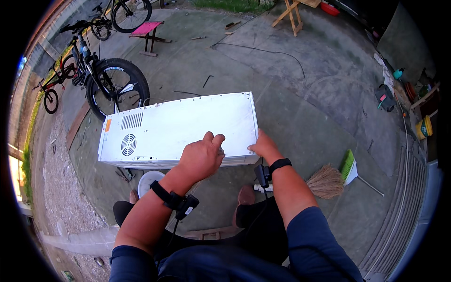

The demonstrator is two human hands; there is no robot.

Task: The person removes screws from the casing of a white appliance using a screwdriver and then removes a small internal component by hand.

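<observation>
A long white metal case [188, 117] lies before me, with slotted vents, a round fan grille [128, 144] and small screws or holes along its edges. My left hand [202, 154] is closed above the near edge of the panel, its fingers curled around something small that they mostly hide. At the near right corner my right hand [265, 144] grips the case, thumb on the top panel and fingers along the end side. An orange label [108, 125] marks the case's left end.
A bicycle [117, 84] stands just beyond the case's left end. A white bucket [149, 182] sits near my left foot, beside tools [125, 174] on the ground. A straw broom [325, 182] and a green brush [348, 164] lie at right. Farther off is a pink folding stool [146, 29].
</observation>
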